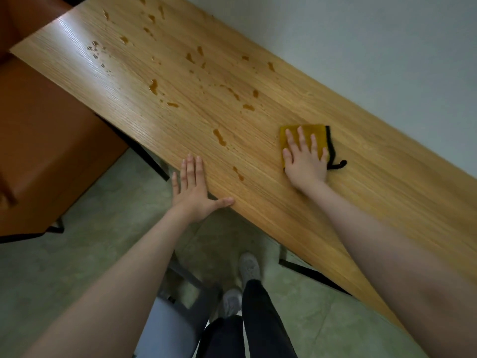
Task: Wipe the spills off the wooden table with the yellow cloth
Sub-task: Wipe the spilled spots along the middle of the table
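The wooden table still carries many amber spills, all lying left of the yellow cloth, so most wiping remains for you. Your right hand presses flat on the cloth, fingers straight, gripping nothing. Your left hand rests open at the table's near edge.

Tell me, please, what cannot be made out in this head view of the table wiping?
- Yellow cloth: its middle and whether it is wet, hidden under the right hand pressed flat on it.
- Wooden table: both ends run out of frame; part of the surface lies under the right forearm.
- Far spills: washed out by window glare.
- Left hand: whether its palm touches the table edge is unclear.
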